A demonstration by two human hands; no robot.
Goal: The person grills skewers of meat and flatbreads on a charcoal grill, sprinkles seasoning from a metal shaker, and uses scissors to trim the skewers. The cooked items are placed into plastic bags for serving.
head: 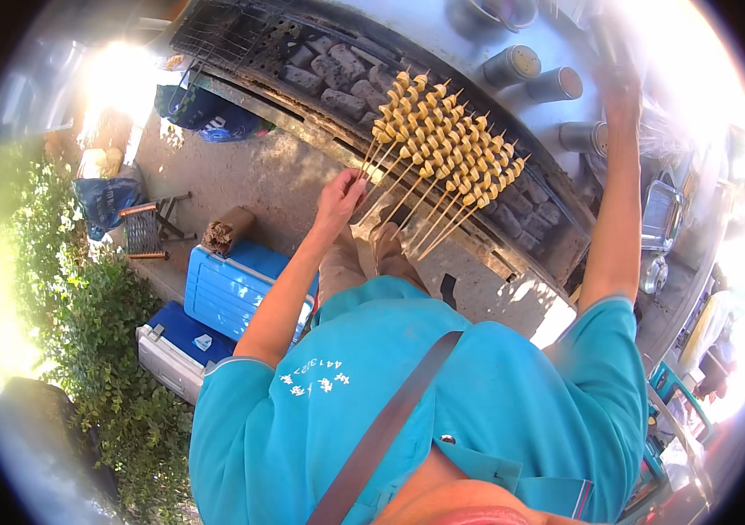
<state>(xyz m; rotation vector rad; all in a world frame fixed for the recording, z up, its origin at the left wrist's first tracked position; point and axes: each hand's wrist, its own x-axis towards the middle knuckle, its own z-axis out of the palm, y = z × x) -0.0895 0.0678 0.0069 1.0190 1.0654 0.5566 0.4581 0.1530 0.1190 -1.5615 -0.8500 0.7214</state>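
Several skewers of spiral-cut food, pale yellow, possibly potato point(448, 141), lie side by side over the long charcoal grill point(346, 144), their bare sticks pointing towards me. My left hand point(341, 200) pinches the stick ends of the leftmost skewers between thumb and fingers. Stretched far forward to the right, my right hand point(617, 82) is over the metal worktop point(438, 26); glare and blur hide its fingers, and a greyish shape lies at them. Near it stand metal shakers with perforated lids, one point(512, 65) at the left, another point(555, 84) beside it, a third point(582, 138) closer to me.
Grey charcoal blocks point(346, 65) and a wire rack point(221, 33) are on the grill. Behind my left arm stand a light-blue cooler box point(225, 279), a dark-blue-lidded one point(182, 338) and a folding stool point(144, 230). A metal tray point(661, 213) lies at the right.
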